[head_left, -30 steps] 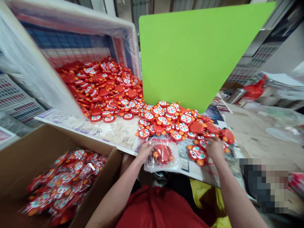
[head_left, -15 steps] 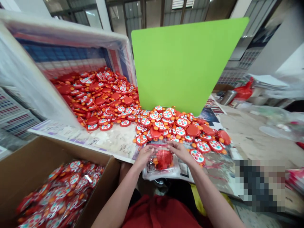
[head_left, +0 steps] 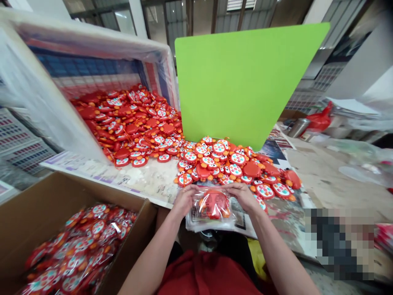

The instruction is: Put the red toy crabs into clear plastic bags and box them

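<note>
Both hands hold a clear plastic bag [head_left: 211, 205] with a red crab-shaped toy inside, just above a small stack of flat clear bags [head_left: 196, 223] at the table's near edge. My left hand [head_left: 184, 199] pinches the bag's top left corner. My right hand [head_left: 244, 196] pinches its top right corner. Just beyond the hands lies a loose pile of red and orange crab toys [head_left: 227, 162] with dotted white faces.
A bigger heap of the same toys [head_left: 132, 119] fills a plastic-lined woven sack at the back left. A cardboard box [head_left: 55, 192] at the lower left holds bagged toys [head_left: 76, 246]. A green board [head_left: 242, 78] stands behind the pile. A metal cup [head_left: 296, 127] sits at the right.
My right hand came off the loose toys at the right and joined the left hand on the bag. The bagged toy now sits lifted between both hands.
</note>
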Demonstrator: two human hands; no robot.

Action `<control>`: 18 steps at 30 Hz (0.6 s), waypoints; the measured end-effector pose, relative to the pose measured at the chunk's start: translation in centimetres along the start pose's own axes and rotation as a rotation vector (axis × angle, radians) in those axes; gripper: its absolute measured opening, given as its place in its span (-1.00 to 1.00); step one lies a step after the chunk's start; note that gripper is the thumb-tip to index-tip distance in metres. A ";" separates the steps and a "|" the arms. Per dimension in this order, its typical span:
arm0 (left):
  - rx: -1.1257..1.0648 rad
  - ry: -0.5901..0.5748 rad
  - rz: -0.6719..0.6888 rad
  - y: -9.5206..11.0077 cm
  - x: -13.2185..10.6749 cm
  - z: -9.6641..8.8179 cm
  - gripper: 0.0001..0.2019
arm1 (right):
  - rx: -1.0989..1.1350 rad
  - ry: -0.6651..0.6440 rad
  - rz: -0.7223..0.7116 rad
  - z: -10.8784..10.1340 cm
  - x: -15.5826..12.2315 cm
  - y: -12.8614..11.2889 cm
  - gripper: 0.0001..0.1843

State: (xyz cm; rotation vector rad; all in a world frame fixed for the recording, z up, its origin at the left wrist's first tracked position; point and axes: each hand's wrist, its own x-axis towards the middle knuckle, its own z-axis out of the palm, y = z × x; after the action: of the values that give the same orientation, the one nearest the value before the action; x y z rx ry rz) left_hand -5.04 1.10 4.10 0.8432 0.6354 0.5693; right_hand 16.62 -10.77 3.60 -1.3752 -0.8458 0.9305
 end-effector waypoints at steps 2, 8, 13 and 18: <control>-0.028 0.008 0.007 -0.1 -0.1 0.1 -0.89 | -0.002 -0.001 -0.004 -0.2 -0.2 0.0 -0.82; 0.006 0.010 0.049 0.3 -0.8 0.7 -0.67 | 0.016 0.013 -0.050 0.0 -1.1 -0.5 -0.80; 0.085 0.006 0.124 0.4 -1.5 1.6 -0.45 | -0.097 0.036 -0.063 1.3 -1.9 -0.1 -0.66; 0.165 0.060 0.176 1.2 -2.5 1.5 -0.42 | -0.077 0.064 -0.083 2.5 -2.4 0.5 -0.62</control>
State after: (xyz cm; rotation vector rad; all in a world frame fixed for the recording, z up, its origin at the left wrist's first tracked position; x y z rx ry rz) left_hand -5.92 -0.63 6.55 1.0469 0.6731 0.7109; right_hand 13.38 -11.91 3.28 -1.4176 -0.8908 0.7931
